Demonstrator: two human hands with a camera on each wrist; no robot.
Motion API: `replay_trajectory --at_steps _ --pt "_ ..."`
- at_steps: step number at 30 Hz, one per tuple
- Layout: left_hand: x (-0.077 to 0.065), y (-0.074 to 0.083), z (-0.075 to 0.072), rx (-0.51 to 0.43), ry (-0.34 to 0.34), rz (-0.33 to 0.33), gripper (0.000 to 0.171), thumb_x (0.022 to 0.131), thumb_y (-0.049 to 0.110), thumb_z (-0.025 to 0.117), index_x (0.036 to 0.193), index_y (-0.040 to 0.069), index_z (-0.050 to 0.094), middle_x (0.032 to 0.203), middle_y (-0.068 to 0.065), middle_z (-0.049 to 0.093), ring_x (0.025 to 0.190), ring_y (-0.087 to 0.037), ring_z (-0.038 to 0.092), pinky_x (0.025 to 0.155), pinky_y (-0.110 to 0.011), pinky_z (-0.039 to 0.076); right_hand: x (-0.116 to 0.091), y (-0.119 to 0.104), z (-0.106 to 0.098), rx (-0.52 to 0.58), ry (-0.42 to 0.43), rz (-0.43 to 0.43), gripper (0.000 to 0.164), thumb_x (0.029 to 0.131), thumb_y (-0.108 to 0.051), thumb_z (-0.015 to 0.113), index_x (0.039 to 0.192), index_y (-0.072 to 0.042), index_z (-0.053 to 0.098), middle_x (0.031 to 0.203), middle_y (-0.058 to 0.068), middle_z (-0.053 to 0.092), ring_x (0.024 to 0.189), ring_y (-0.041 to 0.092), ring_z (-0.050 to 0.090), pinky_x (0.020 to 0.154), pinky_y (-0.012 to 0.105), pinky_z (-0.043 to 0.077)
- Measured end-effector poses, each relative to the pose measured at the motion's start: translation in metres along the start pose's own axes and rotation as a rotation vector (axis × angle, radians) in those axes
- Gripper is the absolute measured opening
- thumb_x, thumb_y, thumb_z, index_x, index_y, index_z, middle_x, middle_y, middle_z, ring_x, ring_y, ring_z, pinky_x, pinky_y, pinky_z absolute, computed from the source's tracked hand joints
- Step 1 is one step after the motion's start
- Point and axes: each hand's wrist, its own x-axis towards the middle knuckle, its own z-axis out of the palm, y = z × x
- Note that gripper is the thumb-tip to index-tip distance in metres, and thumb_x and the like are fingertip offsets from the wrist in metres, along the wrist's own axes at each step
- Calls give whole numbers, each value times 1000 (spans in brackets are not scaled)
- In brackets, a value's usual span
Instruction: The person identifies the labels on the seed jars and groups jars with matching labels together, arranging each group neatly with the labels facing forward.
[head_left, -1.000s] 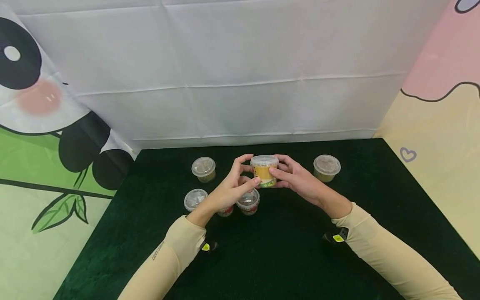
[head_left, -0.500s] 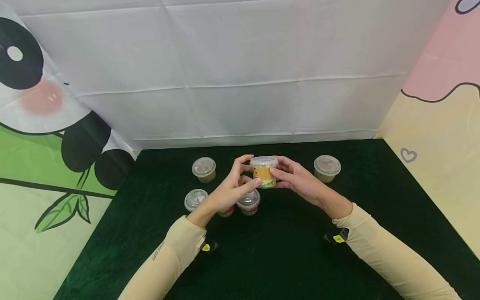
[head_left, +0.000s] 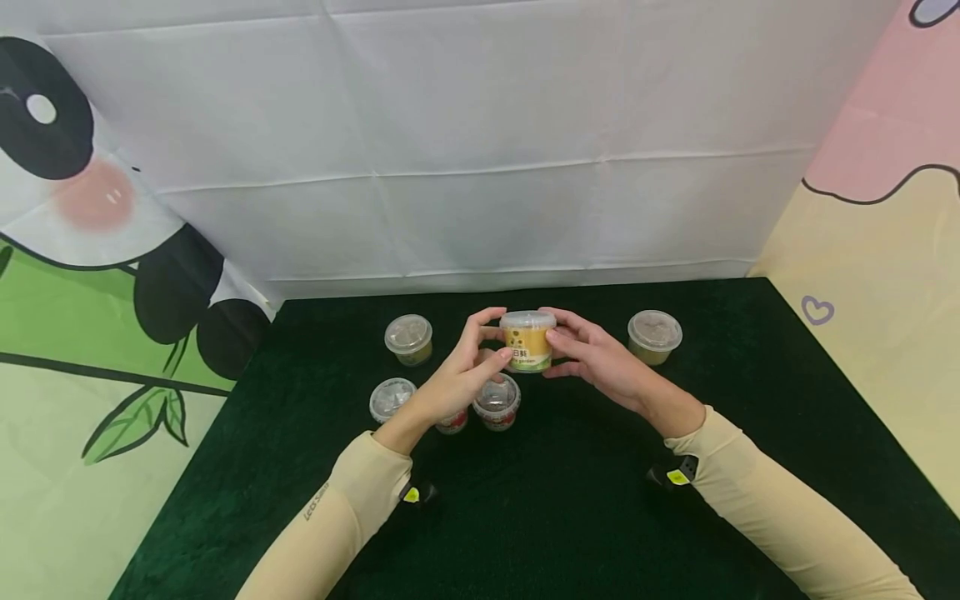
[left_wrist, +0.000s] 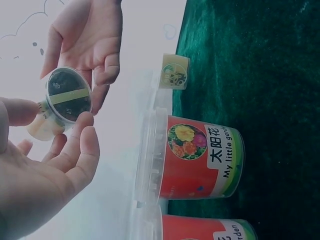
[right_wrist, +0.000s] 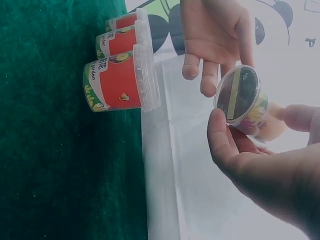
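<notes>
A small plastic tub with a yellow label and clear lid is held up between both hands above the table. My left hand grips its left side, thumb in front and fingers behind. On the right side my right hand holds it with thumb and fingers. The tub's dark base, crossed by a pale strip, shows in the left wrist view. Just below the hands stands a red-labelled tub; a second red tub is partly hidden by my left forearm, as is a lidded tub beside it.
A yellowish lidded tub stands at the back left and another such tub at the back right. They rest on a dark green cloth-covered table. A white cloth backdrop rises behind the far edge.
The held tub has turned between the hands, so printed characters on its label now face the head camera. My thumbs have shifted slightly on it. The standing tubs have stayed put.
</notes>
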Motion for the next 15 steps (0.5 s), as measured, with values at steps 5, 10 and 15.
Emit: replay_trajectory --at_steps 5,10,15 --pt "0 -1 1 3 11 5 59 109 20 48 157 22 14 143 -18 36 108 -35 62 89 -48 55 0 -1 1 -19 -15 -7 64 109 -29 45 162 -10 15 153 18 33 135 41 40 108 50 43" --pt "0 -2 2 5 3 -1 61 108 20 50 157 23 12 143 -18 35 108 -36 62 89 -49 55 0 -1 2 -55 3 6 67 108 -30 49 163 -12 15 155 17 32 134 35 44 108 45 44" --pt "-1 -3 1 10 -6 -22 60 108 22 50 156 24 13 144 -19 33 112 -39 61 92 -54 53 1 0 3 -44 0 10 66 109 -29 47 163 -14 13 156 16 31 136 35 42 109 47 43"
